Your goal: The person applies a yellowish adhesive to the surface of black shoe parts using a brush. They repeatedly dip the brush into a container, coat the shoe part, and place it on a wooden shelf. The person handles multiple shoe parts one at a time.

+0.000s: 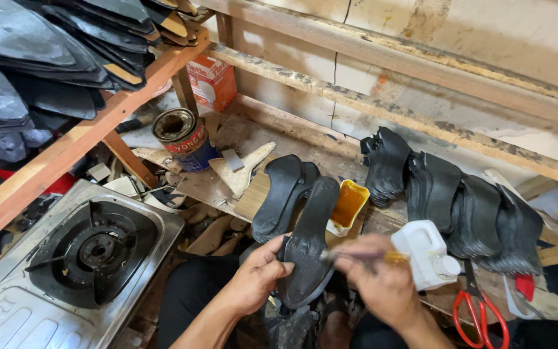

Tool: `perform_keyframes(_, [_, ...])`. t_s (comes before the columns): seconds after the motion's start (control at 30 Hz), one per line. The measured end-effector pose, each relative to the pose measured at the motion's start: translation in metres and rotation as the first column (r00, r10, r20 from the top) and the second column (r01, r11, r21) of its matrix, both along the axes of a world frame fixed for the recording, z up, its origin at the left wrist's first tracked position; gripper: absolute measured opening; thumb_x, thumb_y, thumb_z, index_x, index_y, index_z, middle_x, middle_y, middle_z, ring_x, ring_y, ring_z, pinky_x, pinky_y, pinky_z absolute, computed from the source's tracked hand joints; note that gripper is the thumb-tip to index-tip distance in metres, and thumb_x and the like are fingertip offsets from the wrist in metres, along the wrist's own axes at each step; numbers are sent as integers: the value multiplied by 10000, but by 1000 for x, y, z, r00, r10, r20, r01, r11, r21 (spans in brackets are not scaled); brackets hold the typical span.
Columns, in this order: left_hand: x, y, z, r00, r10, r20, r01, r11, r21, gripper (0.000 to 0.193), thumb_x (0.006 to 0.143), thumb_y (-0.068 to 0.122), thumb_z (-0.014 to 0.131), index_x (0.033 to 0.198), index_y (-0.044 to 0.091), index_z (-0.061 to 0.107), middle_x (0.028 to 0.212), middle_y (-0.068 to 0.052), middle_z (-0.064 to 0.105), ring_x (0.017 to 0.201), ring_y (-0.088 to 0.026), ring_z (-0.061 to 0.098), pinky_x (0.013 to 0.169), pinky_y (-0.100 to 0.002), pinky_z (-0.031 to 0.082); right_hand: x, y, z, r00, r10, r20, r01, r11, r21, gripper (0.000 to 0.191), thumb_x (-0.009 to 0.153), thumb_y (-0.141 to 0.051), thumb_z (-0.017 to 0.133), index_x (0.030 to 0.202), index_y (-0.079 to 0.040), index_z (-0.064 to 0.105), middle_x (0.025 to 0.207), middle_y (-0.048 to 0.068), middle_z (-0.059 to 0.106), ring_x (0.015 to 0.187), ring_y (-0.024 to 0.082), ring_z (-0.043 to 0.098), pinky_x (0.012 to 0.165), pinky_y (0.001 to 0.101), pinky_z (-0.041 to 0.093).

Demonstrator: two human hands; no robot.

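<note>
A: Hands first. Left hand (258, 274) is clamped on the lower edge of a black shoe sole (306, 249), fingers curled round its rim. Right hand (382, 284) is closed round a brush (363, 256), blurred, bristle end touching the sole's face.

B: Where does the sole sit?

A: Held up over the lap, just in front of the bench edge, near 2 more black soles (282, 194) lying flat on the bench.

B: Handling?

A: Looks light, thin, rubbery; I judge it flexes a bit but keeps its shape. If the coat is wet glue, the face is tacky, so grip by the rim only, as the left hand does.

B: Axis?

A: Long axis runs near-vertical in view, tilted slightly right. Narrow end points up, away from the person; broad end is down by the hands.

B: Around it?

A: Yellow glue tray (347, 205) just beyond, white plastic jug (424, 252) beside the right hand, red scissors (476, 310) right, stacked soles (460, 207) behind, gas stove (92, 252) left.
</note>
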State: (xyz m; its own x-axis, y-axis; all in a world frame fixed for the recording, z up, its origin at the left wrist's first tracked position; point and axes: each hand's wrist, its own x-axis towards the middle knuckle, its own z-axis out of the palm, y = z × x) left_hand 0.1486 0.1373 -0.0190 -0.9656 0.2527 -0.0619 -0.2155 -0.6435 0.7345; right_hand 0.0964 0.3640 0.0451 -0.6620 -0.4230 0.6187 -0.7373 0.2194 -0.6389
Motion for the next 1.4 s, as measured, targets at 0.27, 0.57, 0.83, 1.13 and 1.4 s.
perform_keyframes(0.27, [2,-18,0,992,27,-123,-66,943,-327,477,912,-1,569,1389,-8,567,1147,-60,729,986,-138,681,881,-288,550,-62,29,-15,881,-385,274,403,915,-11,188,930,-157,757,1070,-32,750,918,38,759,837,94,657,769,250,530])
perform_keyframes(0.57, [-7,-64,44,744,-225,-629,-653,-44,-756,431,807,33,642,1225,123,695,1243,-70,736,1128,-255,681,965,-383,526,-80,34,-36,837,-298,459,339,941,-8,192,918,-185,743,1033,-30,746,939,70,773,870,126,699,799,268,554])
perform_keyframes(0.83, [-12,-89,65,428,-642,-636,-892,-186,-412,451,786,165,637,1235,135,662,1361,-106,622,1305,-330,551,1135,-551,346,-102,9,-45,886,-462,45,421,840,342,295,857,-349,783,908,-58,797,931,116,717,834,233,678,753,384,538])
perform_keyframes(1.13, [-14,-119,68,296,-760,-579,-943,-138,-301,447,866,187,553,1305,126,608,1420,-116,593,1342,-337,531,1159,-553,340,-100,24,-27,929,-345,131,305,917,256,239,871,-281,757,917,-47,755,878,80,715,748,188,680,650,327,533])
perform_keyframes(1.4, [-18,-123,76,229,-806,-545,-956,-81,-281,387,902,195,555,1275,112,610,1410,-135,602,1350,-340,537,1169,-529,360,-110,49,-10,747,-123,653,-33,975,221,221,883,-218,748,1002,-33,762,867,75,766,815,148,690,763,310,553])
